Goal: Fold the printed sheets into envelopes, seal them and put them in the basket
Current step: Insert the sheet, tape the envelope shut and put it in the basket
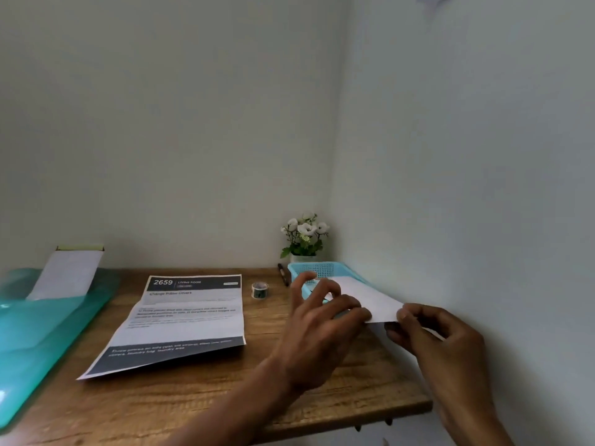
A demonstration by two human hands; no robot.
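— Head view: where is the envelope right now?

— The folded envelope (367, 297) is in both my hands. My right hand (441, 339) pinches its near corner between thumb and fingers (406, 317), curled narrow round the paper. My left hand (322, 320) holds the near left edge with thumb and one finger, and the other fingers (301, 288) are spread wide above it. The far end of the envelope reaches past my fingertips over the blue basket (322, 268).

— So what could go wrong?

— I judge the drop itself is the risk. The basket sits just beyond my left fingers, tight in the corner by the wall. If I let go while most of the paper is on my side of the rim, the envelope could tip back onto the tabletop (225, 391) or slide off its right edge, which lies below my right fingers.

— Anything else?

— My spread left fingers could catch the basket rim and shove it. I can't tell whether the flap is sealed; if not, it could spring open. The tape roll (259, 290) and pen (283, 274) stand left of my left fingers, apart from them. The next printed sheet (183, 320) lies further left, unfolded.
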